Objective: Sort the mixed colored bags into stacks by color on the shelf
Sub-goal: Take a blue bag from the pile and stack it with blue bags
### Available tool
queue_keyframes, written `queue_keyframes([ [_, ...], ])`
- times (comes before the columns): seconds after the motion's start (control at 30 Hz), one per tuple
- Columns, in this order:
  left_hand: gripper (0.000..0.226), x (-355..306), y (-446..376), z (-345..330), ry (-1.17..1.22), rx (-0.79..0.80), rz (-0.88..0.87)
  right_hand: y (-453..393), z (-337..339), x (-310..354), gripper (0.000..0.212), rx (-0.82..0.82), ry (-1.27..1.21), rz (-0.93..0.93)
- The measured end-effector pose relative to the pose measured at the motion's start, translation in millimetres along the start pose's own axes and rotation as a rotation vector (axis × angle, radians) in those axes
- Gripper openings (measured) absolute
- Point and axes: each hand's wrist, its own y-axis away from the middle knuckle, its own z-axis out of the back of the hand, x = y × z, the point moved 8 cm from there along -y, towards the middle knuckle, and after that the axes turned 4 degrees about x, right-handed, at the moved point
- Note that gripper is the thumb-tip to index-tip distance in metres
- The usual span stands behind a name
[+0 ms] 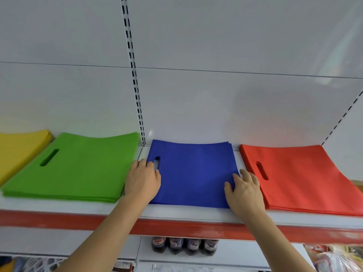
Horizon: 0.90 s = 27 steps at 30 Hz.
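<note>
Head view, and the white shelf (176, 213) with its red front strip runs right across, carrying four flat piles side by side. Far left, the yellow bag stack (17, 152), partly out of view. Next the green bag stack (78, 167), the broadest thing up there, its front corner close to the lip. Over on the right, the red bag stack (302, 179), also close to the front edge. And in the middle, the blue bag stack (194, 173), the one being handled.

The left hand (142, 180) lies flat on the blue pile's left edge, fingers close together and curled by the handle slot. The right hand (244, 191) rests on the right front corner, fingers loosely spread and flat, not pinching anything, its outer side touching the red pile.

By the looks of it the sort is about finished and this is squaring up. The risks? Thin, slippery sheets: push sideways too hard and the top blue layers could fan out instead of lining up. That right hand is tight against the red edge, so a nudge there could drag red bags askew. And a pull toward the body could slide any pile off the lip onto the bottles (184, 245) below.
</note>
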Motion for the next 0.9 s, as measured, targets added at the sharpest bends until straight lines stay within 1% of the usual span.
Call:
queue_keyframes([
  [0.1, 0.045, 1, 3, 8, 0.029, -0.037, 0.004, -4, 2, 4, 0.056, 0.004, 0.035, 0.035],
  [0.2, 0.050, 4, 16, 22, 0.071, -0.107, 0.014, -6, 8, 19, 0.063, -0.044, 0.059, 0.091],
  [0.27, 0.054, 9, 28, 30, 0.067, -0.135, 0.035, -4, 10, 40, 0.066, -0.082, 0.030, 0.158],
  [0.4, 0.065, 41, 51, 35, 0.050, -0.101, 0.138, 7, 0, 101, 0.071, -0.063, -0.019, 0.309],
  [0.5, 0.073, 81, 75, 39, 0.031, -0.096, 0.221, 25, -10, 159, 0.072, -0.041, -0.053, 0.443],
  [0.63, 0.077, 145, 111, 52, 0.027, -0.113, 0.325, 55, -16, 239, 0.071, -0.038, -0.112, 0.618],
  [0.7, 0.077, 175, 127, 60, 0.019, -0.117, 0.376, 66, -19, 273, 0.075, -0.017, -0.103, 0.683],
  [0.83, 0.075, 255, 177, 83, 0.008, -0.157, 0.516, 106, -23, 370, 0.079, -0.002, -0.118, 0.843],
  [0.9, 0.075, 299, 204, 93, 0.000, -0.175, 0.581, 130, -29, 421, 0.078, 0.014, -0.138, 0.907],
])
